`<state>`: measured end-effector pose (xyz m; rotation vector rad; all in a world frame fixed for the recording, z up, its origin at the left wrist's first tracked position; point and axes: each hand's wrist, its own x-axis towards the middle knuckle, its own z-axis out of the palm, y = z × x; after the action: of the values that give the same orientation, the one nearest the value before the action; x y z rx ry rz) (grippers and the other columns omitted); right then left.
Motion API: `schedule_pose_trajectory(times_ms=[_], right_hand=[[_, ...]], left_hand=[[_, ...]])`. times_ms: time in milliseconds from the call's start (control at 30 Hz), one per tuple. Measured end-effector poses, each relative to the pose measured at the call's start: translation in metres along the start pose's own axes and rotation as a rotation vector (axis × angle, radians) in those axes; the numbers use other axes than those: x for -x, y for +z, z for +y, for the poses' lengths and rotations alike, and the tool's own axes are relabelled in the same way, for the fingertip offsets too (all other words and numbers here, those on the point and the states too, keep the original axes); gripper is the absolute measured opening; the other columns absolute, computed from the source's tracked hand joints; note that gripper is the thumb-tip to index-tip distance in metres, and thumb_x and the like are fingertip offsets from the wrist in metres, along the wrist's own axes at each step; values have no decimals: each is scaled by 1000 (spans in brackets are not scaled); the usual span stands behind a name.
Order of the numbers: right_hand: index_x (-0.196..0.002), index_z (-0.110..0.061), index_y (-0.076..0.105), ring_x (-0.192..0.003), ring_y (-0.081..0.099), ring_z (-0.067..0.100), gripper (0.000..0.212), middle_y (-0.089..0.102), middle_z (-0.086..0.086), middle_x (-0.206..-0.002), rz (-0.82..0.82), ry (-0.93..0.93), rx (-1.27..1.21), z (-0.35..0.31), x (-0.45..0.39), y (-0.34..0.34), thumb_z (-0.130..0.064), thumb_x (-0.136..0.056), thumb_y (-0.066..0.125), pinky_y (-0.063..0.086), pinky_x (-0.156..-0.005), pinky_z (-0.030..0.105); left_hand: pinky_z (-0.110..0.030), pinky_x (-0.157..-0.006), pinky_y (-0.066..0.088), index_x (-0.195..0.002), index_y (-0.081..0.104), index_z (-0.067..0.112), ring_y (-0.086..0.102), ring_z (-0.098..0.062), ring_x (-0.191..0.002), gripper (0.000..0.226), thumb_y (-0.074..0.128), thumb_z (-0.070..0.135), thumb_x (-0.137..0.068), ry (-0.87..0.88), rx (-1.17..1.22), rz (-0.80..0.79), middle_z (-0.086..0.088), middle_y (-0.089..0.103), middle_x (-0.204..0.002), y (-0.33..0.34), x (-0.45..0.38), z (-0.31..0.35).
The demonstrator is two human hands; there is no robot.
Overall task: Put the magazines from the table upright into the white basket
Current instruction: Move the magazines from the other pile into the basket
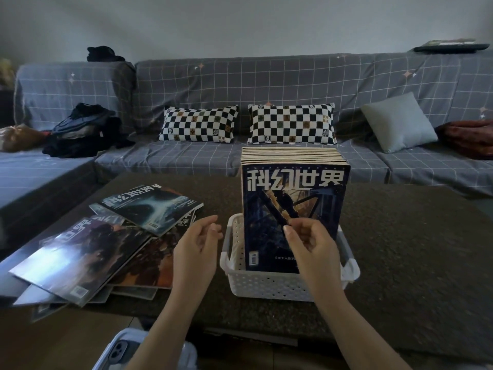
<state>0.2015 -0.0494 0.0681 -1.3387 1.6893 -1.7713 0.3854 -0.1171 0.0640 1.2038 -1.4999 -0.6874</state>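
A white perforated basket [269,285] stands on the dark table [413,249] in front of me. Several magazines stand upright in it; the front one [293,198] has a dark blue cover with large white characters. My right hand [309,240] hovers before that cover, fingers loosely curled, holding nothing. My left hand [198,247] is just left of the basket, fingers apart and empty. Several more magazines [88,252] lie in a loose, overlapping pile on the table's left side, one of them [152,206] on top at the back.
A grey checked sofa [266,84] runs behind the table with two checkered pillows [198,124], a pale cushion [400,122] and dark clothes [85,132]. A phone in a white holder [120,351] sits below the table's front edge.
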Motion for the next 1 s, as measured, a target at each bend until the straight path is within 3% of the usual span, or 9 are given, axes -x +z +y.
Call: schedule_pose_trajectory(times_ms=[167,367,433,500,567,700,767,867,1000], right_hand=[[-93,-30,62,-80,62,-1,6,66,-11,-85,-150,-23,-54,-16,-3,54,-26,-88,63,50,-68,13],[-93,-28,64,-80,64,6,6,68,-5,-84,-265,-21,-76,-22,-9,126,-27,-87,64,55,-73,27],[-93,-28,64,-81,64,7,7,67,-7,-84,-295,-22,-58,-20,-11,152,-27,-87,65,55,-73,28],[-94,-28,63,-81,63,2,7,66,-11,-84,-324,-14,-17,-14,-14,178,-29,-86,65,53,-72,22],[-91,-31,61,-79,60,-6,6,65,-14,-81,-332,-11,17,-7,-17,202,-28,-86,65,46,-66,9],[-98,-29,62,-75,58,-8,11,61,-18,-81,-359,99,85,11,-22,246,-31,-87,63,42,-59,4],[-103,-25,63,-76,57,-5,18,60,-18,-83,-351,168,107,21,-26,266,-33,-87,62,42,-60,7],[-113,-19,62,-79,57,-1,29,62,-12,-90,-323,272,113,34,-35,292,-32,-87,62,43,-67,12],[-126,-13,58,-101,56,11,40,58,5,-121,-335,275,209,49,-46,314,-28,-89,62,46,-88,25]], left_hand=[[-7,-65,46,-110,65,24,64,9,-79,21,51,21,-95,-25,-26,32,10,70,-91,-39,-16,-10],[-21,-69,48,-105,63,35,60,4,-82,17,51,27,-96,-108,-120,75,18,63,-93,-79,-36,-36],[-15,-68,45,-106,63,33,56,8,-81,18,51,27,-96,-110,-169,94,22,59,-90,-90,-45,-50],[-6,-61,40,-110,65,27,54,16,-79,20,51,27,-96,-131,-209,107,20,59,-92,-99,-58,-67],[-5,-60,38,-115,65,21,55,12,-80,24,51,26,-95,-171,-237,115,12,62,-104,-106,-72,-86],[-9,-67,37,-117,66,11,57,-5,-91,28,51,22,-95,-228,-256,128,4,64,-116,-110,-99,-122],[-19,-77,43,-118,65,11,59,-12,-100,30,51,24,-95,-251,-275,128,-3,64,-118,-109,-110,-136],[-36,-97,44,-127,58,10,54,-21,-116,37,51,26,-95,-301,-310,145,-8,60,-125,-108,-129,-153],[-44,-103,42,-137,48,6,53,-28,-121,47,52,27,-95,-361,-313,167,-15,58,-131,-111,-161,-172]])
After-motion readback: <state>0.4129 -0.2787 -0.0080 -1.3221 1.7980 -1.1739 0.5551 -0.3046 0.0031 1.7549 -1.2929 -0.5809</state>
